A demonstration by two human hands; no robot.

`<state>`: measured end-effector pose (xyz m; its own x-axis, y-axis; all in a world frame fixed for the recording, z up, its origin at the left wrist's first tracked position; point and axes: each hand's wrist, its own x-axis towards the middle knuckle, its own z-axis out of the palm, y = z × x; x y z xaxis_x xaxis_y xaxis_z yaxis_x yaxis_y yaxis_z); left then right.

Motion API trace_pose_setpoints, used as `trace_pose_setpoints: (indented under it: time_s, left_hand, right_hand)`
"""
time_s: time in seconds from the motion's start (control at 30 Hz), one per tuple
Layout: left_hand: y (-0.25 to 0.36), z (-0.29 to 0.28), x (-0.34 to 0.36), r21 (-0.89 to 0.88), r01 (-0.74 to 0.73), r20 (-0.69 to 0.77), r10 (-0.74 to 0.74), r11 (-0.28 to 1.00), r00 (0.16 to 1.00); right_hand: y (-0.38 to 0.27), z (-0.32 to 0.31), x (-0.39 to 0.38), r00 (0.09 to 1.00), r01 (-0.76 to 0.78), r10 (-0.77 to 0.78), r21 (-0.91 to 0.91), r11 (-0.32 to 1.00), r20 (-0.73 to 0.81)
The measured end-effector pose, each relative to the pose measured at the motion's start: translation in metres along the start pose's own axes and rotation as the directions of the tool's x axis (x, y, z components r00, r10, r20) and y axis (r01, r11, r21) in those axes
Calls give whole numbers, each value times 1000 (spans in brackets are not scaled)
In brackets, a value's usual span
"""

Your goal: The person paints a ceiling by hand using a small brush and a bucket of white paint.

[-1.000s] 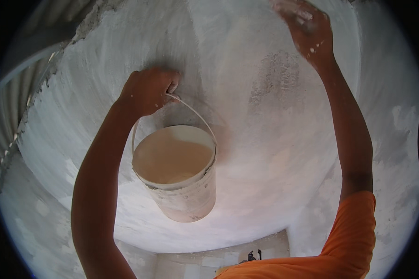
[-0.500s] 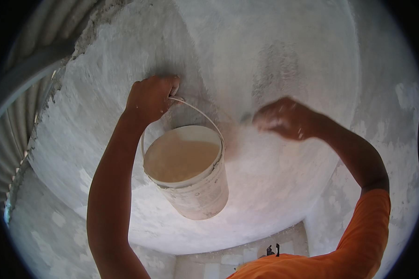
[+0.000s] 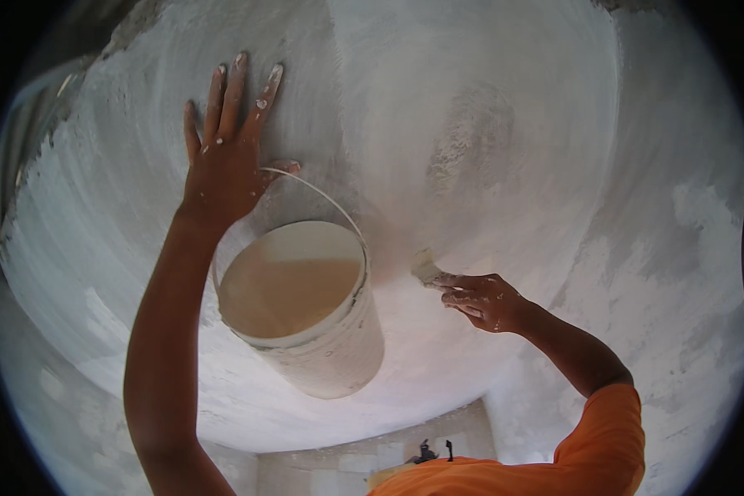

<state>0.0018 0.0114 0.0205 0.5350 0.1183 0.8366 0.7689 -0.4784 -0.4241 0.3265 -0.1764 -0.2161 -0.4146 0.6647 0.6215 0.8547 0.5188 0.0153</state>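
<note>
Left hand [image 3: 223, 157]: flat against the plastered wall [image 3: 504, 99], fingers [image 3: 238, 91] straight and spread apart, spotted with white; wire handle [image 3: 318, 192] of the bucket hooked over the thumb.

White plastic bucket [image 3: 331, 355]: hanging below that hand, tilted, open mouth toward the camera, roughly half full of pale cream paint or slurry [image 3: 285, 289]; rim just beside the right hand's tool.

Right hand [image 3: 484, 302]: fingers closed together, clamped on a small brush or pad [image 3: 426, 269], tip touching the wall just right of the bucket. Exact kind of tool too small to tell.

Handling, as judged: best kept to short, overlapping strokes worked outward from the wet patch; tool loaded lightly to avoid drips; bucket held steady, since the tilt brings the liquid close to the lower lip; left palm kept on dry wall only.

Surface: rough grey-white render, swirled marks, darker damp patch [image 3: 471, 140] upper centre, blotchy lighter areas at right.

Room: bare corner, unpainted block wall low down [image 3: 347, 459], small dark objects [image 3: 434, 452] at the base, corrugated roofing edge [image 3: 33, 116] at upper left. Orange sleeve [image 3: 595, 438] lower right.
</note>
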Motion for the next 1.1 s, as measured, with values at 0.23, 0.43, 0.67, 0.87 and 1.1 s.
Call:
trace_pose_setpoints:
  time_s: [0.23,0.43,0.67,0.87,1.1]
  left_hand:
    - [2,17,1,-53,24,48,-21,998,999]
    - [1,10,3,-27,28,55,-27,999,998]
    - [-5,21,-2,-118,-6,-64,-2,993,998]
    - [-3,4,6,-44,19,147,-13,999,989]
    - [-3,17,6,-37,-17,68,19,999,998]
  right_hand:
    - [58,-155,83,935,27,-96,-201,979,-341]
    - [75,-149,102,657,-50,-294,-429,902,-694]
    - [-31,-8,54,968,56,-120,-276,960,-220]
    - [22,-92,81,1000,6,-11,-189,982,-26]
    - [36,-203,126,789,-233,133,-92,968,-600]
